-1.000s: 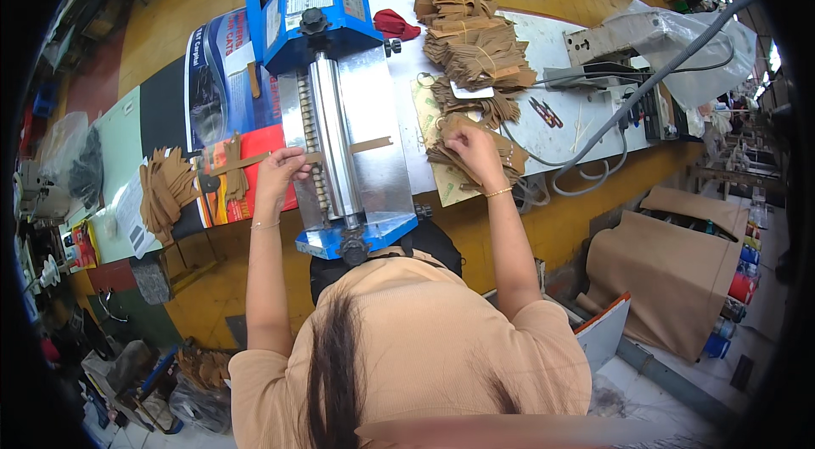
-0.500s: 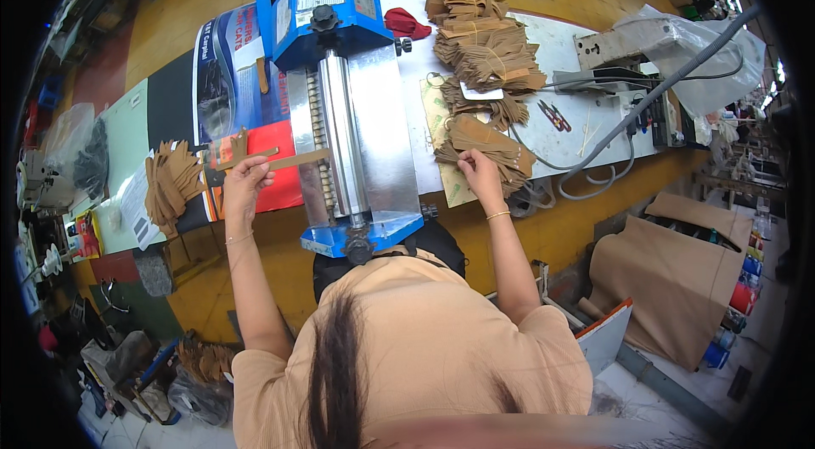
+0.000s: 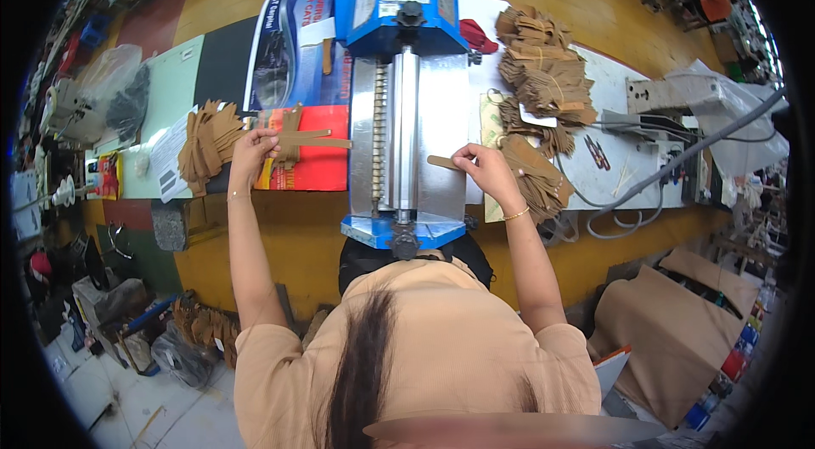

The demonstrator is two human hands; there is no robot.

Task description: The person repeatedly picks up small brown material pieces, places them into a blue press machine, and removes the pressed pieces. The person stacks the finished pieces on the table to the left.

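Evidently, your left hand (image 3: 253,157) pinches a brown strip (image 3: 335,143), your right hand (image 3: 486,169) a second strip (image 3: 440,161), so end-only grips could let either twist.

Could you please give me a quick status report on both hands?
Left grip: pinching long brown strip. Right grip: pinching second brown strip. Its free tip right of silver roller, nothing visible between.

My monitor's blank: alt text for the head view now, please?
A person's right hand holds a brown strip right of a shiny roller on a blue machine; the left hand holds another strip over a red sheet.
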